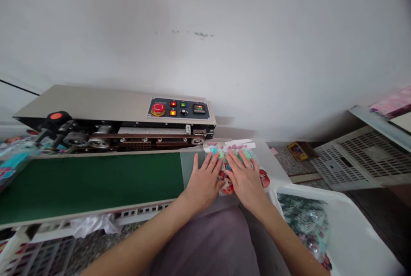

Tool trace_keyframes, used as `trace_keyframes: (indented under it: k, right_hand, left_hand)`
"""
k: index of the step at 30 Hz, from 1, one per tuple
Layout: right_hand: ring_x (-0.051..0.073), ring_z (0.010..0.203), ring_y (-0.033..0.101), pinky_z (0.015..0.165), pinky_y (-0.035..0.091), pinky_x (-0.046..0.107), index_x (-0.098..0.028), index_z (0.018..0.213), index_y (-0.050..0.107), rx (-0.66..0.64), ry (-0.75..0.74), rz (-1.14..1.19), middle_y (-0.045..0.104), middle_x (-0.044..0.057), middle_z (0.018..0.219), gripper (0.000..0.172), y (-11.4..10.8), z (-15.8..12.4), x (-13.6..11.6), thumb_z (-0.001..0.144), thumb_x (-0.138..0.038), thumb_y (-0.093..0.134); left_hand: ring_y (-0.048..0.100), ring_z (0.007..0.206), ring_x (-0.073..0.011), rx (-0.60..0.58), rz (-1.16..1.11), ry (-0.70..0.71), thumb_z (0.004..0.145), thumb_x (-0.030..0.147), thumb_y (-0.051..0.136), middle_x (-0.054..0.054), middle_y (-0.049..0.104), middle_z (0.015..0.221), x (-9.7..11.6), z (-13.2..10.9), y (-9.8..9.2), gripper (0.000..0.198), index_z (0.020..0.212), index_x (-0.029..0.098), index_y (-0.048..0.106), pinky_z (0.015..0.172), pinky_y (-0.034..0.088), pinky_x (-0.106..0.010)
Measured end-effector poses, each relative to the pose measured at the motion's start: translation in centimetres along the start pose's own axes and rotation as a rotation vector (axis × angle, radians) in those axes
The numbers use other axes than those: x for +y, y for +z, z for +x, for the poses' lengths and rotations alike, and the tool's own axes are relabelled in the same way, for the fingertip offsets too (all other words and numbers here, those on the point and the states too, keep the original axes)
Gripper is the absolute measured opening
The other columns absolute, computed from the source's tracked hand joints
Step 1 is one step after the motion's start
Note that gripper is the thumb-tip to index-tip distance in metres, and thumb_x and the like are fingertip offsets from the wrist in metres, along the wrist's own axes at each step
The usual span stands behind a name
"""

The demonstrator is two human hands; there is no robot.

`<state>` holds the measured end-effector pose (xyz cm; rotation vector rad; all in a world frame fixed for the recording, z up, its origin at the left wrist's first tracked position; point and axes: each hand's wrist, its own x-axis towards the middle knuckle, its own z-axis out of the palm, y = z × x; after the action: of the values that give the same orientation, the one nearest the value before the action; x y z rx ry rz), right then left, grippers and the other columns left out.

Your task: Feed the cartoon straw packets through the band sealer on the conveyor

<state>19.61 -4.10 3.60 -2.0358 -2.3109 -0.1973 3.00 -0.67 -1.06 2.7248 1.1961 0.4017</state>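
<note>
Both hands lie flat, side by side, on a clear plastic bag (pixel 227 188) with colourful contents and red printed pictures. Its white, pink-patterned top edge points toward the sealing machine (pixel 180 126). My left hand (pixel 204 179) has its fingers stretched out over the bag's left part, beside the green conveyor belt (pixel 105 182). Spread across the bag's right part is my right hand (pixel 245 178). Much of the bag is hidden under the two hands. The machine's panel shows lit buttons and a red stop knob (pixel 158 109).
A white tub (pixel 356 224) with clear plastic packages stands at my right. Farther right are a plastic crate (pixel 346 160) and a small yellow box (pixel 297 151) on the floor. Another filled bag (pixel 14 167) lies at the belt's left end. The wall rises behind the machine.
</note>
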Motion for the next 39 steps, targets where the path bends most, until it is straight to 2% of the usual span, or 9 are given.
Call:
trace_keyframes:
  k: [6,11,14,20,25,30,33,36,39]
  right_hand:
    - [0.035,0.148,0.032,0.117,0.021,0.063,-0.02,0.149,0.048,0.011,-0.031,0.015,0.048,0.01,0.155,0.048,1.6,-0.1,-1.1,0.105,-0.036,0.04]
    - [0.036,0.144,0.037,0.117,0.02,0.06,-0.018,0.143,0.055,0.021,-0.01,0.032,0.056,0.012,0.147,0.046,0.9,0.9,-1.9,0.104,-0.04,0.042]
    - [0.034,0.134,0.046,0.113,0.025,0.055,-0.017,0.136,0.059,0.024,0.006,0.031,0.065,0.013,0.135,0.038,0.0,2.7,-1.9,0.104,-0.031,0.043]
    - [0.032,0.115,0.05,0.098,0.036,0.047,-0.015,0.122,0.064,-0.013,0.054,0.053,0.065,0.015,0.12,0.029,-0.2,6.4,-2.7,0.098,-0.021,0.051]
    - [0.033,0.111,0.051,0.091,0.039,0.045,-0.011,0.102,0.066,0.017,0.148,0.109,0.063,0.019,0.114,0.02,0.0,8.0,-3.8,0.094,-0.012,0.048]
    - [0.024,0.103,0.056,0.088,0.043,0.036,-0.019,0.09,0.06,0.081,0.102,0.288,0.064,0.009,0.104,0.014,-2.2,6.3,-4.8,0.092,-0.01,0.049]
    - [0.019,0.097,0.058,0.085,0.045,0.03,-0.023,0.087,0.054,0.21,0.026,0.664,0.063,0.003,0.1,0.012,-3.9,3.1,-5.7,0.091,-0.012,0.051]
    - [0.018,0.092,0.06,0.082,0.046,0.03,-0.024,0.102,0.055,0.291,0.091,0.968,0.063,0.001,0.097,0.014,-5.1,0.4,-6.5,0.09,-0.016,0.055]
    - [0.016,0.083,0.06,0.075,0.044,0.027,-0.024,0.098,0.06,0.284,0.123,1.019,0.064,-0.001,0.088,0.011,-5.8,-0.6,-6.6,0.089,-0.017,0.057]
  left_hand:
    - [0.021,0.154,-0.0302,-0.005,0.062,0.015,0.105,0.049,0.03,-0.007,0.029,0.166,-2.9,-2.3,-1.1,0.059,0.158,0.024,0.029,0.121,0.011,-0.069]
    - [0.026,0.152,-0.0354,-0.011,0.124,-0.115,0.104,0.049,0.035,-0.011,0.033,0.164,-4.9,-3.8,-3.1,0.057,0.152,0.021,0.043,0.12,0.012,-0.07]
    - [0.027,0.151,-0.0379,0.017,0.143,-0.175,0.103,0.047,0.038,-0.014,0.035,0.162,-4.4,-4.1,-4.2,0.056,0.149,0.015,0.048,0.121,0.013,-0.07]
    - [0.033,0.15,-0.0344,-0.025,0.035,-0.065,0.103,0.041,0.043,-0.016,0.045,0.156,-1.4,-2.9,-4.4,0.048,0.141,0.014,0.056,0.12,0.019,-0.07]
    - [0.035,0.148,-0.0362,-0.004,-0.013,-0.081,0.1,0.029,0.048,-0.019,0.048,0.154,-1.7,-2.3,-4.0,0.04,0.136,0.013,0.059,0.12,0.02,-0.068]
    - [0.048,0.14,-0.0298,0.23,-0.461,-0.28,0.094,0.023,0.054,-0.018,0.053,0.15,-2.6,-1.9,-5.0,0.051,0.144,0.015,0.047,0.116,0.037,-0.053]
    - [0.068,0.109,-0.0247,0.285,-0.909,-0.375,0.09,0.029,0.057,-0.012,0.072,0.119,-2.4,-1.9,-6.1,0.034,0.122,0.016,0.062,0.093,0.054,-0.039]
    - [0.064,0.074,-0.0163,0.221,-1.175,-0.339,0.088,0.032,0.058,-0.002,0.069,0.079,-1.6,-2.4,-7.4,0.017,0.084,0.018,0.067,0.067,0.05,-0.026]
    - [0.058,0.07,-0.013,0.213,-1.19,-0.305,0.088,0.031,0.06,0.001,0.064,0.074,-0.8,-3.0,-8.1,0.018,0.079,0.019,0.068,0.064,0.044,-0.022]
